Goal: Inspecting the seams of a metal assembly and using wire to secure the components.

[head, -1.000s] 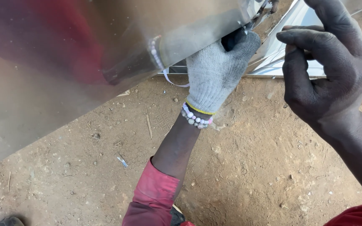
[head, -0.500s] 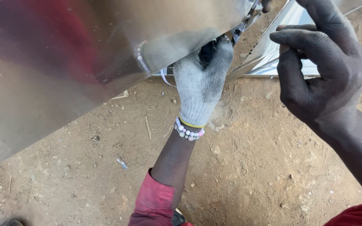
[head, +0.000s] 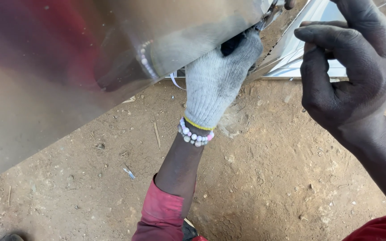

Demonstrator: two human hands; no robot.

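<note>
Care with the sharp edge is what I think this step needs most: the shiny metal sheet (head: 68, 67) should stay flat and steady, and fingers should stay back from the edge. Under the lower edge of the sheet, the left hand (head: 220, 78) in a white knit glove is curled up tight against the metal, but I cannot tell just what it grips. Right of the sheet, the bare right hand (head: 349, 80) is half curled, its fingers up at the sheet's far corner.

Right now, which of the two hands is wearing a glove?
The left hand, in a white knit glove with a bead bracelet at its wrist, pressed under the shiny metal sheet. The right hand is bare.
</note>
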